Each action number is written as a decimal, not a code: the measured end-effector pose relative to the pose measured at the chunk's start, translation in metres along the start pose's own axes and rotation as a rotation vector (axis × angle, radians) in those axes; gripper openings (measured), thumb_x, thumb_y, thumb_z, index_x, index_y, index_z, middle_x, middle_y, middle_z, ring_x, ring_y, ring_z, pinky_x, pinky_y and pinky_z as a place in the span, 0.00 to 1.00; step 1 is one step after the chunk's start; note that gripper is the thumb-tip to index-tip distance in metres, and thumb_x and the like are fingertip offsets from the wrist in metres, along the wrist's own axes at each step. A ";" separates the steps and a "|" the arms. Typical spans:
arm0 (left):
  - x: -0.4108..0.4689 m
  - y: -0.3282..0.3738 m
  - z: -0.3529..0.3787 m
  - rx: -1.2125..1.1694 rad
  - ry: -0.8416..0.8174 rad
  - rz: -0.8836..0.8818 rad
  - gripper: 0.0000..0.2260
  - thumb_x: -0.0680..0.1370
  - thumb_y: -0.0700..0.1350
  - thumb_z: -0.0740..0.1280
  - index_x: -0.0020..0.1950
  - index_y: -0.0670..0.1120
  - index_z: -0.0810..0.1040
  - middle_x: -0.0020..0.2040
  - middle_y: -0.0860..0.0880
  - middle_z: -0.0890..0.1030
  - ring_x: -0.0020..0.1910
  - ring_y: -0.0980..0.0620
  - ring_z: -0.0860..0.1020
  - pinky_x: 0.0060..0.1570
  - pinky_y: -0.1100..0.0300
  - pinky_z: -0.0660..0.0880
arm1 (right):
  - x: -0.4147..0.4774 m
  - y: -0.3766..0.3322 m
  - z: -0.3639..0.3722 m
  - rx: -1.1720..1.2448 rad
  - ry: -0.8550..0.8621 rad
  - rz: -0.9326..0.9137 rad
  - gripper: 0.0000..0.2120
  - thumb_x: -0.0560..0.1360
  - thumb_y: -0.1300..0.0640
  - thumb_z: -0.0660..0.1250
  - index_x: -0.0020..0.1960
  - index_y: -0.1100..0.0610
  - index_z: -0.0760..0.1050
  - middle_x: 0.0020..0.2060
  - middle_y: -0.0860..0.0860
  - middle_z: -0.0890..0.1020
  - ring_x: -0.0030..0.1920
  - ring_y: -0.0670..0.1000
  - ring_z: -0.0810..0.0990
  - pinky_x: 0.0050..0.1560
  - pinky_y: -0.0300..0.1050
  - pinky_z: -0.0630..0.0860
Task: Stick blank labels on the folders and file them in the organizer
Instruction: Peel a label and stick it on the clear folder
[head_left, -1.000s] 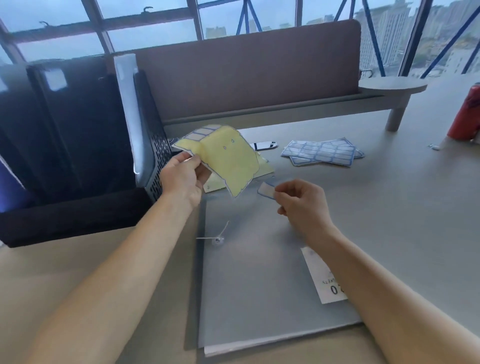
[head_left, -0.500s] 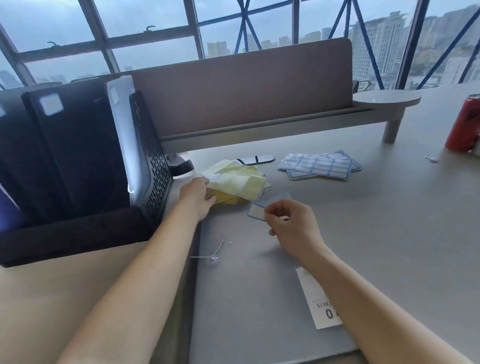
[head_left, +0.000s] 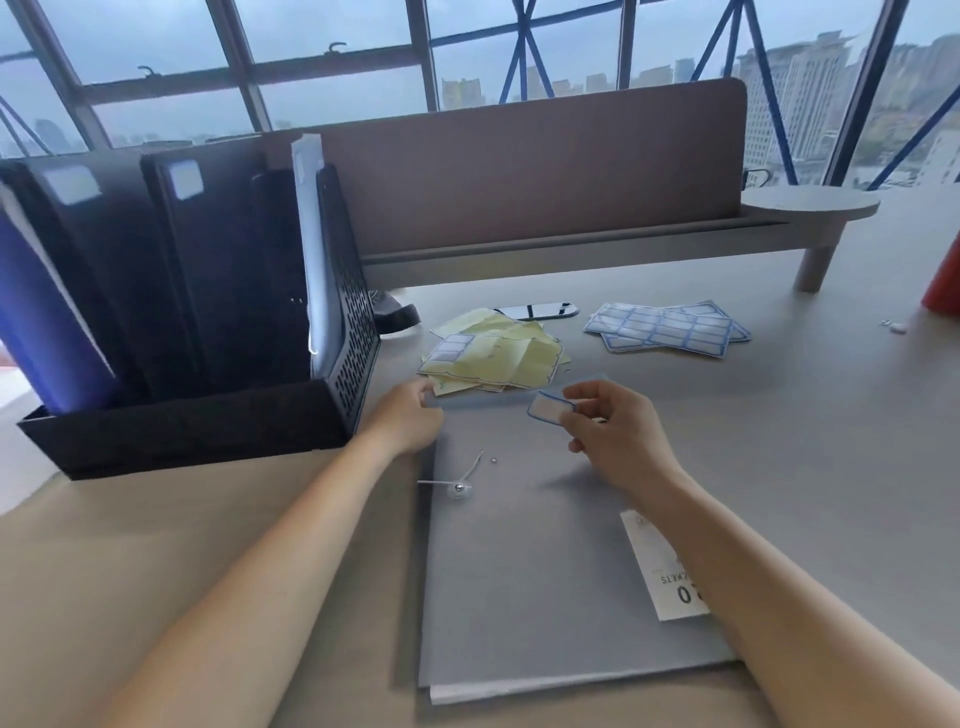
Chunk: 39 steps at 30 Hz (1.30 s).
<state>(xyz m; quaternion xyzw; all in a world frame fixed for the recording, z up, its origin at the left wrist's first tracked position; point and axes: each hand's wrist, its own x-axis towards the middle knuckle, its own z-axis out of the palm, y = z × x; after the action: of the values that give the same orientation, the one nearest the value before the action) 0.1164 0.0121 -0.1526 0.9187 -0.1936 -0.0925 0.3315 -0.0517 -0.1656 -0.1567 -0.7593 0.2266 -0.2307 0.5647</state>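
The right hand (head_left: 618, 441) pinches a blank label (head_left: 551, 410) between thumb and fingertips, just above the far end of the grey folder (head_left: 519, 571). The folder lies flat on the table (head_left: 779, 467), beside the organizer (head_left: 182, 431). The left hand (head_left: 410, 423) sits at the folder's far left corner; whether it grips the edge or only presses on it cannot be determined.

Probable faults:
- The exposed adhesive catches on the fingers or folds onto itself, creasing the label.
- A tilted descent sets the label askew.
- A weak hold at the corner lets the folder slide under pressure.
- The used backing sheets (head_left: 493, 353), lying at the folder's far edge, snag the label
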 end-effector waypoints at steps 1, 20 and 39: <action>0.003 -0.001 0.001 -0.006 -0.015 0.000 0.24 0.76 0.39 0.63 0.74 0.47 0.69 0.70 0.47 0.74 0.67 0.47 0.73 0.66 0.57 0.69 | 0.000 0.000 0.000 -0.001 -0.001 0.002 0.08 0.76 0.61 0.69 0.53 0.53 0.79 0.39 0.47 0.80 0.28 0.45 0.79 0.38 0.42 0.74; -0.004 0.003 0.002 -1.174 0.034 -0.136 0.06 0.80 0.33 0.62 0.54 0.39 0.76 0.46 0.41 0.83 0.33 0.51 0.83 0.34 0.62 0.80 | 0.002 -0.002 -0.001 -0.030 -0.015 0.012 0.06 0.76 0.60 0.69 0.49 0.50 0.80 0.40 0.48 0.81 0.28 0.43 0.80 0.33 0.34 0.72; -0.039 -0.006 0.017 -1.018 0.073 -0.066 0.09 0.83 0.32 0.56 0.53 0.43 0.72 0.51 0.41 0.82 0.33 0.49 0.84 0.34 0.59 0.82 | -0.008 -0.032 -0.037 0.180 -0.282 -0.054 0.10 0.72 0.69 0.72 0.45 0.54 0.82 0.34 0.50 0.80 0.34 0.49 0.78 0.43 0.43 0.75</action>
<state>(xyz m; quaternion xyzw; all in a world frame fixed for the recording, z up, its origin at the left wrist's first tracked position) 0.0777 0.0234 -0.1678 0.6491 -0.0832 -0.1531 0.7404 -0.0775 -0.1804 -0.1169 -0.7365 0.1031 -0.1561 0.6501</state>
